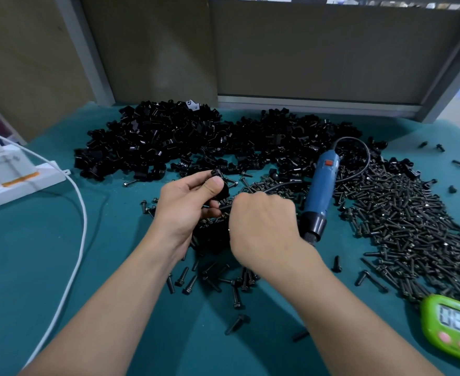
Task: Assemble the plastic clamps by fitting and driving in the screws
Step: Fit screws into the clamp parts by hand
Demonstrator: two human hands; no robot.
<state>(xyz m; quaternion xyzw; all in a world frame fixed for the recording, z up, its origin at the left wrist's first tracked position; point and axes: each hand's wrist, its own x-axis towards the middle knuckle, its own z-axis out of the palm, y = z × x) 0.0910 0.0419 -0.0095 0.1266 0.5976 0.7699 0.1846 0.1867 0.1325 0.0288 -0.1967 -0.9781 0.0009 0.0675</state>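
Nearest, loose screws (188, 284) are scattered on the green mat (109, 240). Just beyond them, a black clamp (220, 187) is gripped between the thumb and fingers of the left hand (181, 210). A screw (224, 207) seems to be pinched by the curled fingers of the right hand (261, 229), close under the clamp. The fitting step is judged to be in hand. Next, the screw must be seated straight in its hole, and the blue screwdriver (321, 191), lying just right of the right hand, must be taken. Farther back, the pile of clamps (185, 139) is heaped.

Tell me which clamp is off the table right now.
The clamp pinched in the left hand, raised; the rest lie in heaps on the table behind.
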